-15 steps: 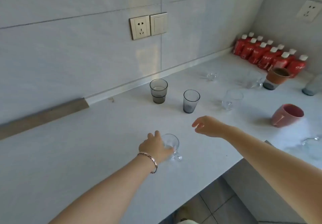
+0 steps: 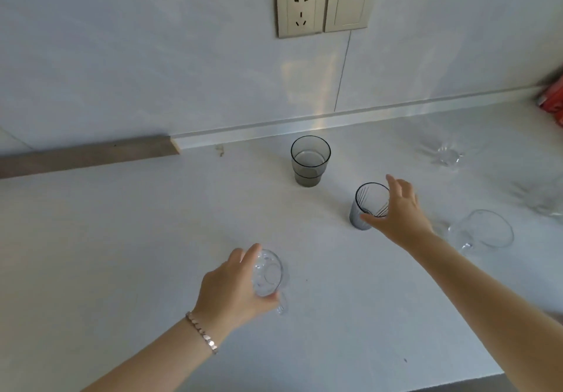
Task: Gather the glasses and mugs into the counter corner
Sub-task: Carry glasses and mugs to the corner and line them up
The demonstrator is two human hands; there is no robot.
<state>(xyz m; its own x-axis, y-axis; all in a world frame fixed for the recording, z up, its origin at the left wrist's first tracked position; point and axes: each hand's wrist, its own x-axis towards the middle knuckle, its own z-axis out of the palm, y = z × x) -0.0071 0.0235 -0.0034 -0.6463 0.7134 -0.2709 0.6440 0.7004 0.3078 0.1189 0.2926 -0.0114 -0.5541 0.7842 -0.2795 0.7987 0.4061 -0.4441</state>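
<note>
- My left hand (image 2: 231,289) is wrapped around a small clear glass mug (image 2: 269,275), fingers curled over its near side; whether the mug rests on the pale worktop (image 2: 122,239) or is lifted just off it, I cannot tell.
- A silver bracelet (image 2: 201,332) sits on my left wrist.
- My right hand (image 2: 396,211) is spread open around a ribbed dark glass (image 2: 368,205), thumb at its near rim and fingers at its far side; I cannot tell if the grip has closed.
- A smoky grey tumbler (image 2: 310,161) stands upright near the wall, behind and apart from the ribbed one.
- Right of my right forearm sits a clear glass cup (image 2: 484,233), and two more clear glasses, blurred, lie farther right (image 2: 447,155) (image 2: 545,199).
- Something red (image 2: 553,103) shows at the right edge, too blurred to make out.
- A wall socket (image 2: 300,7) and a switch (image 2: 350,3) are on the wall above.
</note>
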